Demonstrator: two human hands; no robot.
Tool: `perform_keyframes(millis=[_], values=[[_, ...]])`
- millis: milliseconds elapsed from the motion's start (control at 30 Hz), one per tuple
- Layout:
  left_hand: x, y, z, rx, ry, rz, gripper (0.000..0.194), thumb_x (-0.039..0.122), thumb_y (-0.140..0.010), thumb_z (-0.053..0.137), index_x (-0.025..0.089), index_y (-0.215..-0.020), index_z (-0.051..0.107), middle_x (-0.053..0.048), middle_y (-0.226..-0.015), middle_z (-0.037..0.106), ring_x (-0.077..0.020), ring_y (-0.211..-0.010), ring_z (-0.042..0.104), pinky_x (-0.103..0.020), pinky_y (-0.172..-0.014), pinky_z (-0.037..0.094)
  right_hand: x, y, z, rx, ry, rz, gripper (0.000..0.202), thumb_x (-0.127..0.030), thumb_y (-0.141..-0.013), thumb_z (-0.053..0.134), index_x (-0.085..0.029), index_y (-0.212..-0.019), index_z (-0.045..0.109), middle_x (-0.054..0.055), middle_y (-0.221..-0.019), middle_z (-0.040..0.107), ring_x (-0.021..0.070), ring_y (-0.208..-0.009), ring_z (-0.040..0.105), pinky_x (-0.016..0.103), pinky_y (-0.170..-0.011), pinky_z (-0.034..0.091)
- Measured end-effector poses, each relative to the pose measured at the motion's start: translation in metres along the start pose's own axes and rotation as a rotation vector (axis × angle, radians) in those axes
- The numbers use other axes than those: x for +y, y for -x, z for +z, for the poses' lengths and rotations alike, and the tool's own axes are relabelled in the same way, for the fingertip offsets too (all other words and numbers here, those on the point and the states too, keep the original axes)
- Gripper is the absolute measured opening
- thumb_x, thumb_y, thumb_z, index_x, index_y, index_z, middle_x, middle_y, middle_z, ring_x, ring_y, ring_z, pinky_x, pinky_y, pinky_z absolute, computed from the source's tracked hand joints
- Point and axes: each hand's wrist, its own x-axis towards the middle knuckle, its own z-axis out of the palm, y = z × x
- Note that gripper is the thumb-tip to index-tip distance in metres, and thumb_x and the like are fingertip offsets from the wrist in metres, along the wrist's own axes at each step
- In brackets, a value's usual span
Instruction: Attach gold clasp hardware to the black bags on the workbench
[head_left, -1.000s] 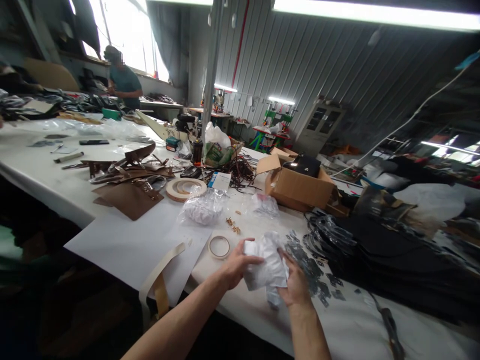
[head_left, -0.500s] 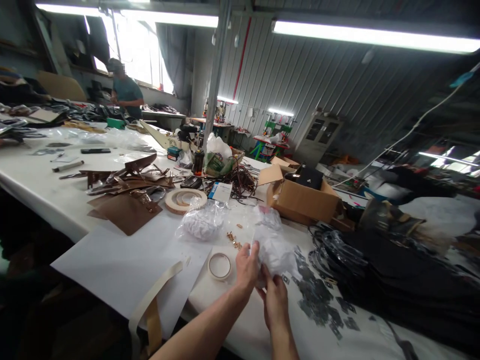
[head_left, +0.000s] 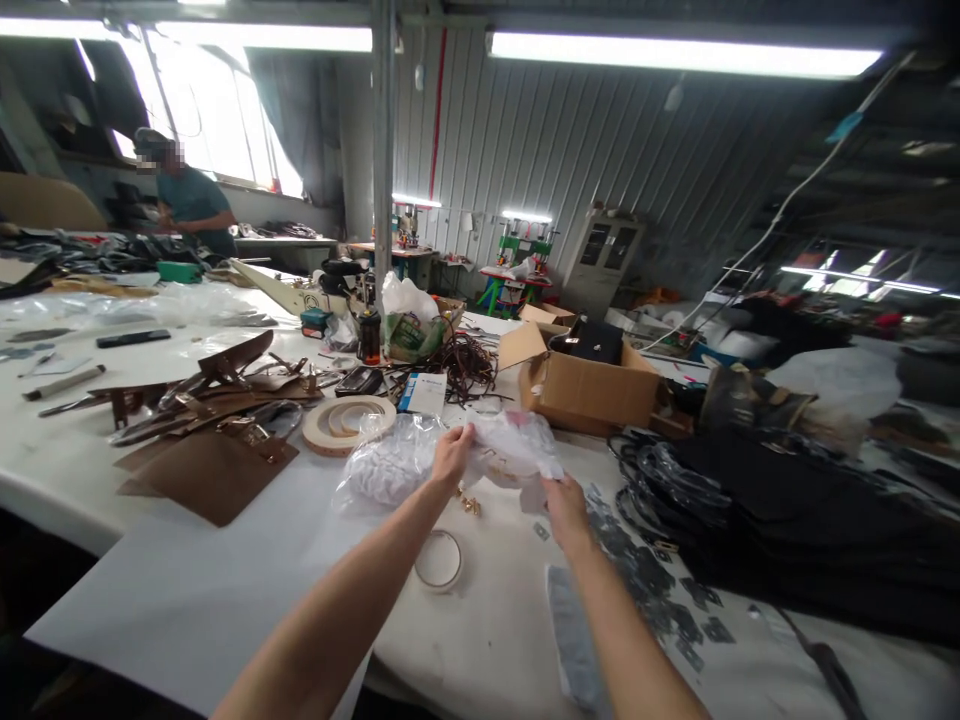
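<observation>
Both hands hold a crinkled clear plastic bag (head_left: 514, 450) above the white tabletop (head_left: 225, 590): left hand (head_left: 452, 455) fingers pinch its left edge, right hand (head_left: 564, 500) fingers grip its lower right corner. Small tape ring (head_left: 439, 560) lies below.

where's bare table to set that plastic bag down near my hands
Bare: the white sheet left of the tape ring, below the brown leather pieces. Crowded: dark cut pieces beside the right hand, bagged parts by the left hand.

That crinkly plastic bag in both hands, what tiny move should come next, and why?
Probably pull the bag's top apart. The left hand and right hand each pinch an edge of the clear plastic bag above the white table, and its mouth looks shut.
</observation>
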Motion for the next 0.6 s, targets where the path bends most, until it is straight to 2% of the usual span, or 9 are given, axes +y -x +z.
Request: perform_keyframes(millis=[133, 300, 467, 600], values=[[0.008, -0.016, -0.005, -0.025, -0.013, 0.016, 0.046, 0.063, -0.071, 0.074, 0.017, -0.068, 0.064, 0.002, -0.057, 0.057, -0.0133, -0.055, 0.051, -0.022, -0.051, 0.036, -0.017, -0.02, 0.004, -0.046, -0.026, -0.041, 0.046, -0.052, -0.061, 0.08, -0.018, -0.091, 0.077, 0.005, -0.075, 0.077, 0.0243, -0.068, 0.07, 0.028, -0.056, 0.051], [0.02, -0.03, 0.003, -0.026, 0.005, 0.02, 0.04, 0.054, -0.068, 0.078, 0.016, -0.066, 0.065, 0.001, -0.053, 0.059, -0.0121, -0.049, 0.051, -0.021, -0.047, 0.036, -0.043, -0.033, 0.006, -0.068, -0.035, -0.113, 0.05, -0.049, -0.062, 0.081, -0.018, -0.101, 0.079, 0.007, -0.084, 0.08, 0.0242, -0.07, 0.071, 0.029, -0.058, 0.053], [0.044, -0.037, 0.016, -0.055, 0.081, 0.071, 0.038, 0.051, -0.07, 0.078, 0.013, -0.071, 0.07, -0.002, -0.057, 0.063, -0.0131, -0.051, 0.056, -0.022, -0.049, 0.043, -0.073, -0.041, 0.003, -0.046, -0.031, -0.278, 0.043, -0.045, -0.066, 0.08, -0.019, -0.1, 0.08, 0.008, -0.101, 0.081, 0.0249, -0.09, 0.072, 0.033, -0.079, 0.056], [0.066, -0.037, 0.025, -0.053, 0.132, 0.13, 0.038, 0.05, -0.072, 0.077, 0.013, -0.07, 0.067, 0.0, -0.057, 0.061, -0.0116, -0.051, 0.055, -0.021, -0.05, 0.042, -0.097, -0.038, -0.001, -0.03, 0.005, -0.46, 0.036, -0.043, -0.073, 0.076, -0.019, -0.099, 0.08, 0.01, -0.104, 0.08, 0.0251, -0.099, 0.073, 0.037, -0.091, 0.055]])
